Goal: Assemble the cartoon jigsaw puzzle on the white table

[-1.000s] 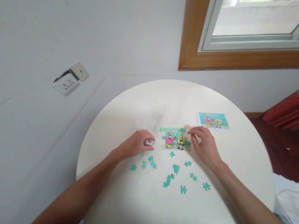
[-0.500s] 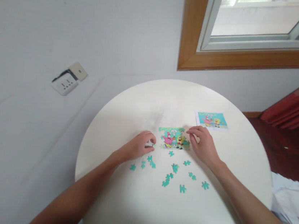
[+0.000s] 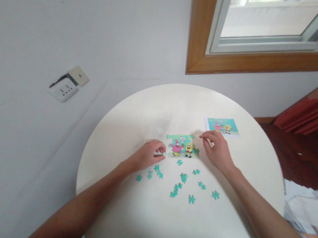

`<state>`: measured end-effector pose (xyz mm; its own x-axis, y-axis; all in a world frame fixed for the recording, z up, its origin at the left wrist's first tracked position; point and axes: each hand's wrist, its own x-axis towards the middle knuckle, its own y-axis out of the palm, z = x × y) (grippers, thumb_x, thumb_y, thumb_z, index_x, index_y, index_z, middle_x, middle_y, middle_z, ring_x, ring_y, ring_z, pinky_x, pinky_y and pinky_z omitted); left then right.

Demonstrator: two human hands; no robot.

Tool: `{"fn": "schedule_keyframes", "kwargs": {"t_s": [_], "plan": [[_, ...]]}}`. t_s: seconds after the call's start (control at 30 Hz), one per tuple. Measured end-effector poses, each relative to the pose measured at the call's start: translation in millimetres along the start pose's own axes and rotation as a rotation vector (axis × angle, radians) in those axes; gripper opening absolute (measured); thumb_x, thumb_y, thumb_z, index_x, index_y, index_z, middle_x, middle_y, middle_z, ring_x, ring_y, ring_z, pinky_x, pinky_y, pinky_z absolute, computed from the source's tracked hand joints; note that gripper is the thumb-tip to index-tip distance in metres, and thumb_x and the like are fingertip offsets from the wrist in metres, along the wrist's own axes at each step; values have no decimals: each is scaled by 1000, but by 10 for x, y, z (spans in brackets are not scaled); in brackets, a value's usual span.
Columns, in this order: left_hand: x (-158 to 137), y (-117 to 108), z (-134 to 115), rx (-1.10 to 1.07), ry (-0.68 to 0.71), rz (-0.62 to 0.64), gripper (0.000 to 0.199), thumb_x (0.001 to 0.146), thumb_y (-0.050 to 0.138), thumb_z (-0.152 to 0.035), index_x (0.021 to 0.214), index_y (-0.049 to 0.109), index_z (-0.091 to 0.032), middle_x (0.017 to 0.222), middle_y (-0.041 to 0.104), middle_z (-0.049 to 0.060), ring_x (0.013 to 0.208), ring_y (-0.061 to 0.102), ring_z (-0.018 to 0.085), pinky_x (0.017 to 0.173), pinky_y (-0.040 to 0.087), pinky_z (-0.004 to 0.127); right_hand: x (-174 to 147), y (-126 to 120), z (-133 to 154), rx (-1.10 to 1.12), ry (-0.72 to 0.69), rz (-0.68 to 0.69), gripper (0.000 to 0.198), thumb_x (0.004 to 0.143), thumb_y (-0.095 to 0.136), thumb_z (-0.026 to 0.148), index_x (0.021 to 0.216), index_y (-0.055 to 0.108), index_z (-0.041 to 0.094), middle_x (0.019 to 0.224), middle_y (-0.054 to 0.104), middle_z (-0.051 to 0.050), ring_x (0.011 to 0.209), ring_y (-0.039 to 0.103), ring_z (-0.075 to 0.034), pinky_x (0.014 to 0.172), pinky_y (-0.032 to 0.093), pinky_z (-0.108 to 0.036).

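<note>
A partly joined cartoon jigsaw puzzle (image 3: 182, 146) lies flat on the white round table, with uneven gaps along its sides. My left hand (image 3: 151, 153) rests at its left edge, thumb and fingers curled together around what looks like a small puzzle piece, mostly hidden. Just beyond the upper right corner is my right hand (image 3: 215, 146), its thumb and forefinger drawn together; anything between them is too small to make out. Several loose teal puzzle pieces (image 3: 184, 177) are scattered on the near side, one (image 3: 179, 162) close below the puzzle.
A printed picture card (image 3: 223, 126) with the same cartoon scene lies behind my right hand. The table (image 3: 137, 108) stands against a white wall with a socket (image 3: 64, 89). A wood-framed window is above, and white sheets or cloth (image 3: 299, 202) lie at the right.
The view has shifted slightly, moving the scene a little left. My right hand has drawn slightly up and right from the puzzle's corner. My left hand stays at the left edge.
</note>
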<state>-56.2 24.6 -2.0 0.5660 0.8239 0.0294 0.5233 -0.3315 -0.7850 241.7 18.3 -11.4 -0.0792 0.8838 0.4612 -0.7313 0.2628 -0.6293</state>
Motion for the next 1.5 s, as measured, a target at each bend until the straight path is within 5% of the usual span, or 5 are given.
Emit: {"fn": "schedule_keyframes", "kwargs": {"t_s": [1.1, 1.27, 1.5], "plan": [[28, 31, -31, -103, 19, 25, 12, 82, 67, -24, 91, 72, -18, 93, 64, 5, 78, 62, 13, 73, 52, 24, -9, 11, 44, 4, 3, 49, 21, 86, 50, 13, 90, 69, 20, 97, 67, -9, 94, 59, -25, 88, 47, -43], [12, -134, -33, -89, -2, -3, 13, 83, 65, -24, 92, 72, -18, 88, 63, 3, 67, 55, 10, 66, 47, 23, -12, 11, 40, -1, 4, 42, 21, 87, 50, 14, 90, 70, 19, 98, 67, -10, 96, 59, -25, 88, 47, -42], [-160, -556, 44, -15, -29, 298, 11, 76, 72, -28, 81, 71, -18, 77, 63, 1, 70, 56, 13, 66, 43, 23, -10, 12, 29, 4, 3, 28, 22, 87, 49, 15, 89, 70, 20, 97, 67, -9, 95, 60, -24, 88, 47, -42]]}}
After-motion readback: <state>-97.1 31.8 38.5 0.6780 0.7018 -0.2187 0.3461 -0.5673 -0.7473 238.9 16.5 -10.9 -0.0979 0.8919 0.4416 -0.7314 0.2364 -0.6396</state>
